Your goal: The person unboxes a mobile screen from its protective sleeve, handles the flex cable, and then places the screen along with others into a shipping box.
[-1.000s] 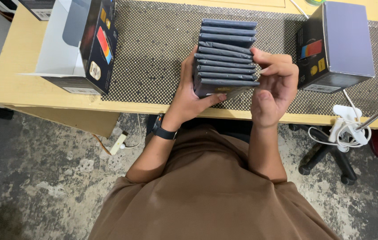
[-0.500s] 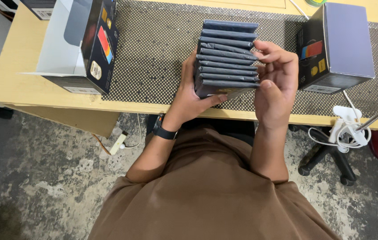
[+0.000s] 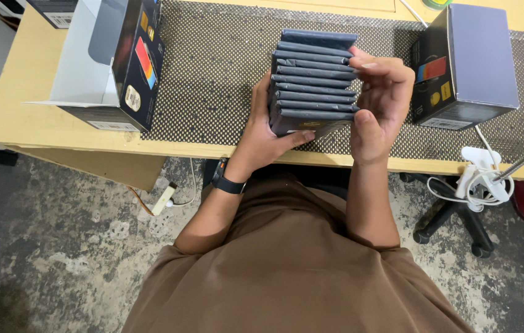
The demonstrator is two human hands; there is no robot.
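Head view: stack of flat dark-blue packets (image 3: pixel 312 80) held between both hands above dotted black mat (image 3: pixel 212 74) on wooden table (image 3: pixel 21 117). Left hand (image 3: pixel 262 132) curled under stack's left side, thumb along bottom packet. Right hand (image 3: pixel 382 98) clasps stack's right edge, fingers bent over top packets. Opened dark box (image 3: pixel 114 68) well left; closed dark box (image 3: pixel 465 65) just right.
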